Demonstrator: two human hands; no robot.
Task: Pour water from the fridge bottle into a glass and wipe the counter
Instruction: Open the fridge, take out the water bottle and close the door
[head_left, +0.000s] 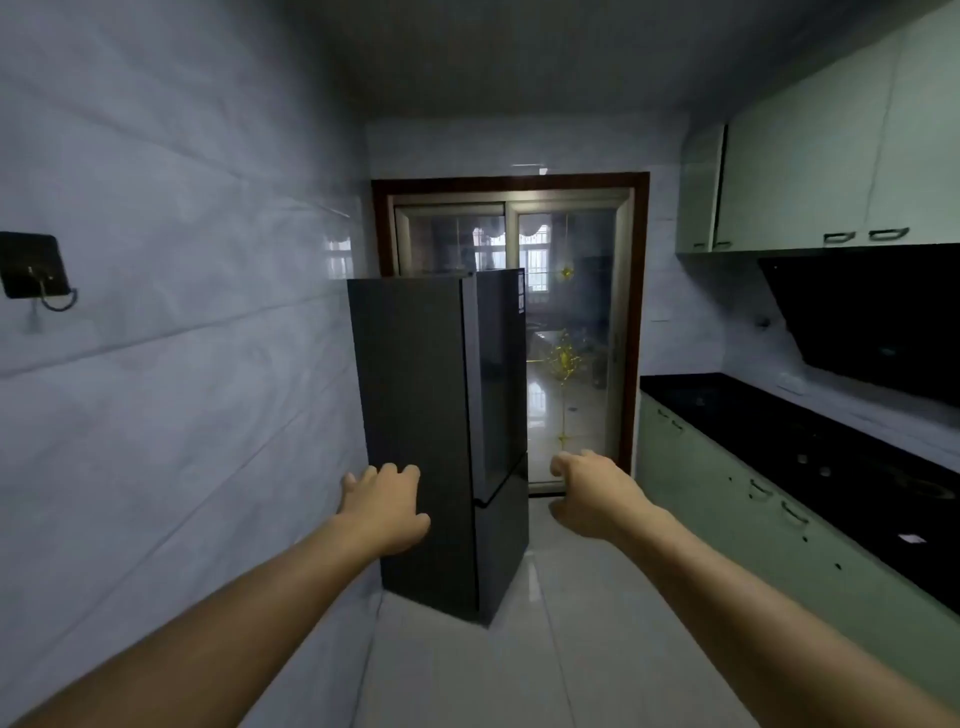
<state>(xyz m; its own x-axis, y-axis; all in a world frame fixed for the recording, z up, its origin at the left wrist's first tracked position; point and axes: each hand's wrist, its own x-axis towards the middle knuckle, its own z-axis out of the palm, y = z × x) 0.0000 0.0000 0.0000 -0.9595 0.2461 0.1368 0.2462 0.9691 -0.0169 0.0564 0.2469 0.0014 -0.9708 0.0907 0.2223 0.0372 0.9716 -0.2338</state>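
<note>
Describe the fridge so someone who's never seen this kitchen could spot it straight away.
Look down the narrow kitchen toward the wood-framed glass sliding door at the far end. Just in front of it, against the left tiled wall, stands the fridge. It is a tall dark grey two-door unit, the only freestanding appliance, opposite the pale green cabinets.

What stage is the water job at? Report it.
Done: nothing visible. The tall dark grey fridge has both doors shut, and no bottle, glass or cloth shows. In hand: the left hand and right hand are extended toward it, empty. Left: open it, pour, wipe the black countertop.
</note>
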